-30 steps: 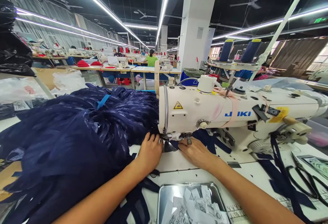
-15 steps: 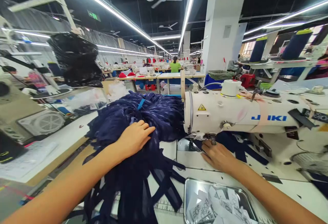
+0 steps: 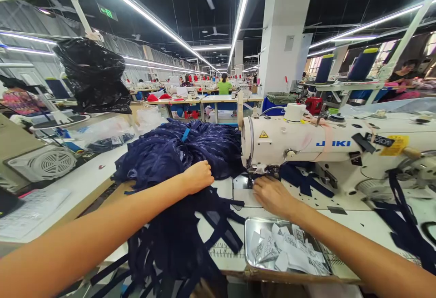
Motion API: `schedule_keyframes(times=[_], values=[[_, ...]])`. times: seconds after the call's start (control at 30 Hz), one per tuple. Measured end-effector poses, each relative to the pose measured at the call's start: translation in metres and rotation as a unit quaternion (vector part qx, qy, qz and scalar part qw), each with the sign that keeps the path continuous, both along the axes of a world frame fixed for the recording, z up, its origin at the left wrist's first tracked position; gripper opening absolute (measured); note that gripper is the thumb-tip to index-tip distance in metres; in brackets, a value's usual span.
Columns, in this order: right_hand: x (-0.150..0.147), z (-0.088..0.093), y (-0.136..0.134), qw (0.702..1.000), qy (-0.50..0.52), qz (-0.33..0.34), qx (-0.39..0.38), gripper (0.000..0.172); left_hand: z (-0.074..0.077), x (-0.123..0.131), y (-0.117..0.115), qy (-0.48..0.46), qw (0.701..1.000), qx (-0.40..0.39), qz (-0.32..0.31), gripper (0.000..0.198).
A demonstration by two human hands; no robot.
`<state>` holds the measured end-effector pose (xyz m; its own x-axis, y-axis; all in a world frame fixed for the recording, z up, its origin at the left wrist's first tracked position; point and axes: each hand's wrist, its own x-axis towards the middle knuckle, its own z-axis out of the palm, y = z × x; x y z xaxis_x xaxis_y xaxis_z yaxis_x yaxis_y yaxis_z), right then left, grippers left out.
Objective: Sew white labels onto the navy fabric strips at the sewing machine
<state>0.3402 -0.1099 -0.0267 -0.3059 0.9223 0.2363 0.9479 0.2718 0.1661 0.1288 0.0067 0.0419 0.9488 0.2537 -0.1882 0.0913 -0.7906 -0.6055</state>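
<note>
A big bundle of navy fabric strips (image 3: 160, 148), tied with a blue band (image 3: 185, 134), lies left of the white sewing machine (image 3: 272, 139). My left hand (image 3: 199, 177) is closed at the bundle's front, fingers curled round navy strips. Under the machine head, my right hand (image 3: 272, 193) has its fingers together beside the presser foot, on a navy strip that the hand mostly hides. More strips hang over the table's front edge below my left hand. In front of my right forearm is a metal tray (image 3: 248, 248) holding white printed labels (image 3: 289, 250).
Navy pieces (image 3: 303, 180) lie behind the needle area, with small dark scraps around. More navy strips (image 3: 405, 230) are at the right. A black plastic bag (image 3: 90, 75) hangs at left. Thread cones (image 3: 324, 68) stand behind the machine. Other people sit at farther tables.
My left hand has shifted slightly right and its fingers have curled closed. My right hand has come left, closer to the presser foot. The view has turned a little to the right.
</note>
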Motion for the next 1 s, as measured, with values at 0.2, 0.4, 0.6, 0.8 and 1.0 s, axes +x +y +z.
schedule_keyframes(times=[0.2, 0.4, 0.6, 0.8, 1.0], values=[[-0.046, 0.004, 0.027, 0.938, 0.336, 0.064, -0.055, 0.027, -0.007, -0.045, -0.026, -0.241, 0.97, -0.025, -0.025, 0.018], [-0.06, 0.002, 0.069, 0.881, 0.463, 0.002, -0.1, 0.035, -0.052, -0.059, -0.081, -0.456, 0.881, -0.083, -0.094, 0.026], [-0.055, -0.004, 0.086, 0.861, 0.5, 0.001, -0.092, 0.035, -0.06, -0.041, -0.04, -0.453, 0.874, -0.085, -0.153, 0.029], [-0.044, -0.003, 0.066, 0.816, 0.539, 0.03, -0.207, 0.043, -0.049, -0.037, 0.0, -0.427, 0.884, -0.011, -0.19, 0.025], [-0.044, -0.007, 0.026, 0.849, 0.449, 0.101, -0.259, 0.033, -0.05, -0.059, -0.044, -0.286, 0.956, -0.034, -0.065, 0.024]])
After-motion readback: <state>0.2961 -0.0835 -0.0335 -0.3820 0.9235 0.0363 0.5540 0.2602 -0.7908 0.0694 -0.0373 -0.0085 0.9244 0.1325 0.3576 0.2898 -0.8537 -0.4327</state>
